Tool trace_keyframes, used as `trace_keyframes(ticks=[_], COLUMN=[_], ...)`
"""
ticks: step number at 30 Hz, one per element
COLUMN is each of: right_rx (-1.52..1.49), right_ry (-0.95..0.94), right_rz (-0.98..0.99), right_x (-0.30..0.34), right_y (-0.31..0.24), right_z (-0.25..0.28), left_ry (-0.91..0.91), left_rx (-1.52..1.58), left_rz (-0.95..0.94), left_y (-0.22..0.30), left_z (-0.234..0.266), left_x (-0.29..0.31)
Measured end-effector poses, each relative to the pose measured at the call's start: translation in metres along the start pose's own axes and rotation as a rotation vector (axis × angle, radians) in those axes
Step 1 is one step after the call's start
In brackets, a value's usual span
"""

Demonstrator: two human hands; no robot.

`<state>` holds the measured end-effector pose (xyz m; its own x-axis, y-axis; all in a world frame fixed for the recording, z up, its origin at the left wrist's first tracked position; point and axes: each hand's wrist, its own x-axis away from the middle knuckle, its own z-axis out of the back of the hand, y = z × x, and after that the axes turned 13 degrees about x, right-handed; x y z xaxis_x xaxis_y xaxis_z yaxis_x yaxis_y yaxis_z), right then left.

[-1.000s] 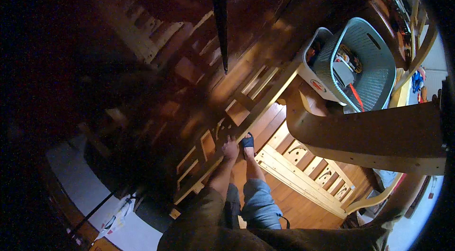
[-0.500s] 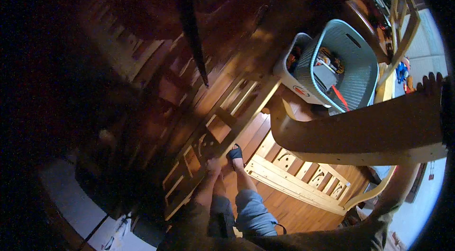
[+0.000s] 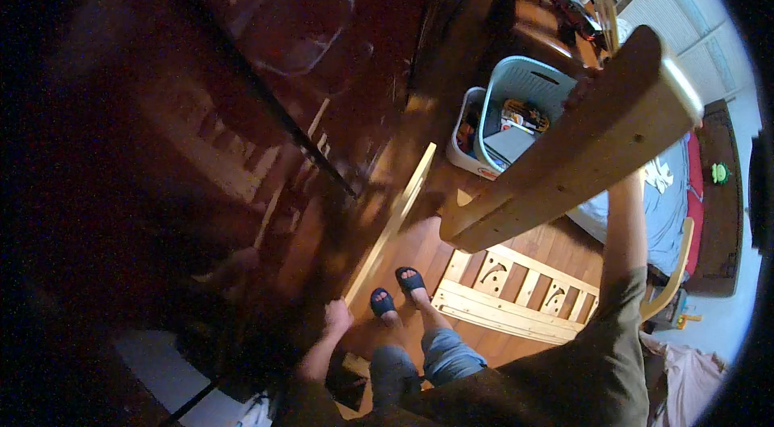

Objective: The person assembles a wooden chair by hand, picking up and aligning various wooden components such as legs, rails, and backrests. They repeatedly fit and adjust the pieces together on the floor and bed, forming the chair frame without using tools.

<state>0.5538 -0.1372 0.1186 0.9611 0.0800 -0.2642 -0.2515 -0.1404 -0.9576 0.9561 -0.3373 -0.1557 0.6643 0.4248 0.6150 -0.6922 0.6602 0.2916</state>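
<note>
My right hand (image 3: 578, 93) is wrapped round the far edge of a long, thick wooden board (image 3: 564, 149); its fingertips show there, and the palm is hidden behind the board. The board is raised and slants from low in the middle up to the right. At the lower left, my left hand (image 3: 339, 316) is closed on the near end of a slatted wooden panel (image 3: 393, 221), which stands edge-on. Beyond my feet, a pale slatted panel (image 3: 476, 310) with curved cut-outs lies flat on the wooden floor (image 3: 476, 346).
A light blue plastic basket (image 3: 528, 68) with assorted items stands beside a white bin (image 3: 461, 161) beyond the board. On the right are a bed (image 3: 673, 221) and a curved wooden piece (image 3: 673, 274). A dark glossy surface (image 3: 322, 96) fills the left. My sandalled feet (image 3: 395, 290) are between the panels.
The board has swung from nearly level to a steep slant, its right end rising. The panel at my left hand has turned from face-on to edge-on. My view has shifted.
</note>
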Motion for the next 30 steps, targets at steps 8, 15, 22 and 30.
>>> trace_keyframes(ticks=[8,15,22,30], right_rx=[-0.405,-0.359,-0.22,-0.183], right_ry=[-0.452,-0.52,-0.45,-0.414], right_rz=[-0.353,-0.427,-0.424,-0.525], right_x=[-0.163,-0.15,-0.149,-0.172], right_y=[0.008,-0.026,-0.039,-0.049], right_z=[0.063,0.058,0.051,0.049], left_ry=[0.115,0.176,0.143,-0.02], left_rx=[0.18,0.293,0.3,0.053], left_rz=[0.05,-0.044,0.107,0.373], left_y=[0.014,0.047,0.014,0.092], left_z=[0.124,0.198,0.221,0.32], left_x=[0.164,0.24,0.296,0.383])
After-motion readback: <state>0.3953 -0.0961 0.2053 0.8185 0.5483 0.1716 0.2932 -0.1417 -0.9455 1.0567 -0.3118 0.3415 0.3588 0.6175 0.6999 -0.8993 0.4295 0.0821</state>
